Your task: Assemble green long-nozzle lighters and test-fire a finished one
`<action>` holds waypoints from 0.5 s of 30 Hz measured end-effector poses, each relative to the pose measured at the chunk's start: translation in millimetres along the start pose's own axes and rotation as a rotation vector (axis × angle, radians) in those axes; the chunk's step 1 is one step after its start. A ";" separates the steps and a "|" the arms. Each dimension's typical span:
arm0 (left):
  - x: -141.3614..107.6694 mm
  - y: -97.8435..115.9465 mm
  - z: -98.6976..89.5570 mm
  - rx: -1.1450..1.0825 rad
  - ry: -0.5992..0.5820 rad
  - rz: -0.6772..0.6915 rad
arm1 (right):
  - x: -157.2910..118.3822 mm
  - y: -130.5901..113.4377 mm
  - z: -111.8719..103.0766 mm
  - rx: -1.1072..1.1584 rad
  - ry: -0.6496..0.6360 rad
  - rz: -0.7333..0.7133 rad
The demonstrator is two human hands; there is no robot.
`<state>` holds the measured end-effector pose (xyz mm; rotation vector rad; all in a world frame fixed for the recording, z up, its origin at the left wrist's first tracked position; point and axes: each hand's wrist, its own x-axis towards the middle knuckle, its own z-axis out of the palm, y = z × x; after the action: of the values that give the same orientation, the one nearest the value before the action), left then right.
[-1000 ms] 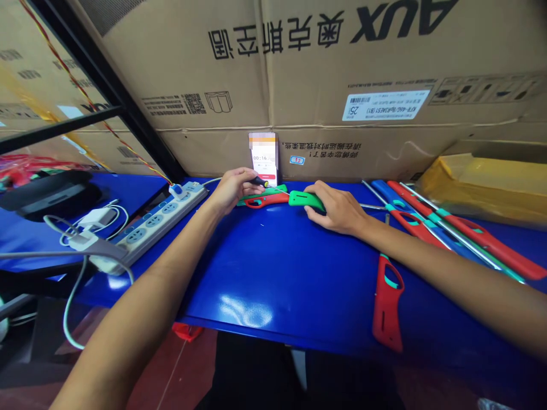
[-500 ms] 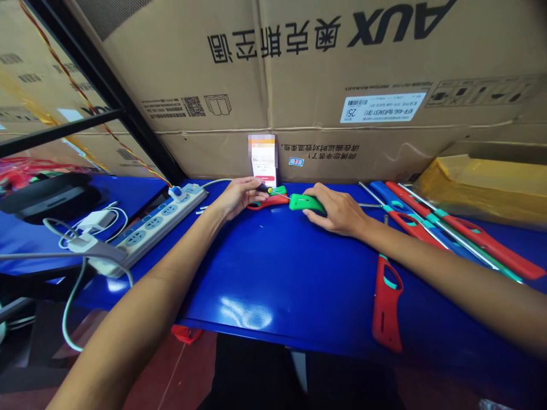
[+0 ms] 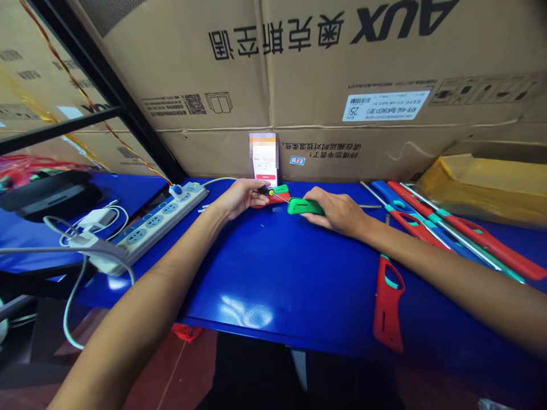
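Observation:
My left hand is shut on a small black-handled screwdriver, whose thin steel shaft points right, toward the green plastic handle piece held in my right hand. The shaft tip and the green piece look very close, but I cannot tell whether they touch. Just behind the screwdriver, a red and green utility lighter lies on the table, partly hidden by my left fingers.
A blue table carries a white power strip with cables at left, a propped phone at back, long red-and-green lighters at right, and a red lighter shell near the front. Cardboard boxes stand behind.
My left hand has moved slightly right and toward the viewer, bringing the screwdriver nearer the green piece. The green piece now lies flatter in my right hand.

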<state>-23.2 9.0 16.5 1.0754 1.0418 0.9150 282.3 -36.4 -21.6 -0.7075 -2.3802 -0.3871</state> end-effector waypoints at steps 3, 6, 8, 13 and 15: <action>0.7 8.1 -8.6 -0.006 0.052 0.081 | -1.2 -0.4 1.0 -0.013 -0.069 -0.009; 0.1 19.2 -21.5 0.050 0.132 0.239 | -2.5 -0.3 3.3 -0.032 -0.104 0.014; -2.5 24.9 -25.3 0.238 0.085 0.278 | -2.5 -0.5 4.4 -0.048 -0.122 0.030; -11.4 15.9 -3.0 0.690 -0.188 0.324 | -0.2 -1.6 5.3 -0.082 -0.147 0.069; -11.9 5.0 10.2 0.819 -0.188 0.445 | 0.4 -2.2 5.3 -0.080 -0.178 0.087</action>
<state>-16.9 -3.4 25.1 2.0979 1.0556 0.7061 278.2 -35.7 -25.7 -0.9137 -2.5005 -0.3987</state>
